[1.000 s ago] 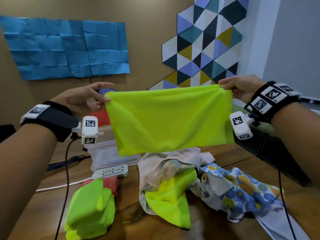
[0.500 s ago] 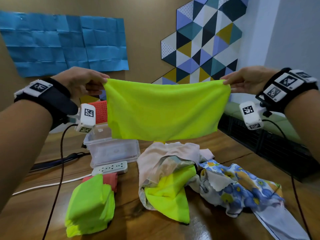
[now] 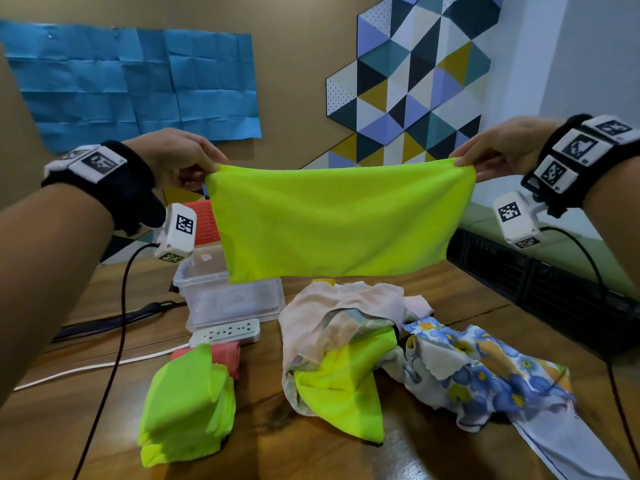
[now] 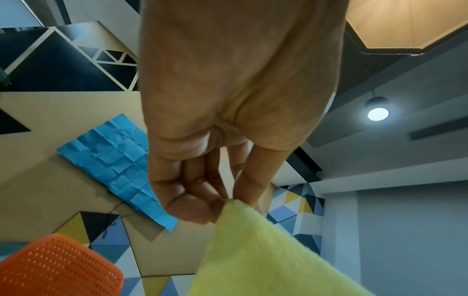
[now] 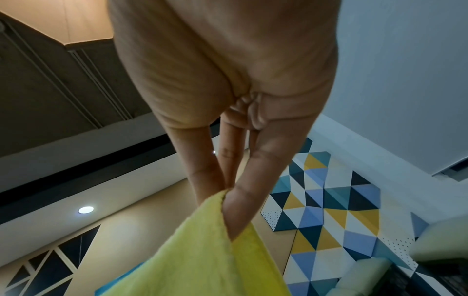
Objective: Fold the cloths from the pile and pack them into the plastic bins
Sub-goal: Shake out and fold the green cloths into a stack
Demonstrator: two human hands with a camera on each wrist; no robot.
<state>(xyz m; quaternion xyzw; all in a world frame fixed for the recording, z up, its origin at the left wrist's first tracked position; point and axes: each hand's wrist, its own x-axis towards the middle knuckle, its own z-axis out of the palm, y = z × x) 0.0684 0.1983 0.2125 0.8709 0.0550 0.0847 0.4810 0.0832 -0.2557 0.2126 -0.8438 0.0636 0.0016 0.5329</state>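
Observation:
A neon yellow-green cloth (image 3: pixel 339 220) hangs stretched in the air above the table, folded in half. My left hand (image 3: pixel 204 168) pinches its top left corner (image 4: pixel 233 206), and my right hand (image 3: pixel 464 162) pinches the top right corner (image 5: pixel 222 200). Below it lies the loose pile (image 3: pixel 363 358): a pink cloth, another yellow-green cloth and a blue flowered cloth (image 3: pixel 485 372). A clear plastic bin (image 3: pixel 232 299) stands behind the hanging cloth's lower left edge. A folded yellow-green stack (image 3: pixel 187 407) sits at the front left on a red cloth.
A white power strip (image 3: pixel 225 332) lies in front of the bin, with cables running left across the wooden table (image 3: pixel 450 289). An orange chair back (image 4: pixel 58 266) stands behind the bin. Dark crates (image 3: pixel 554 289) line the right side of the table.
Both hands have risen and moved apart, pulling the yellow-green cloth taut and higher above the table. The pile and bin have not moved.

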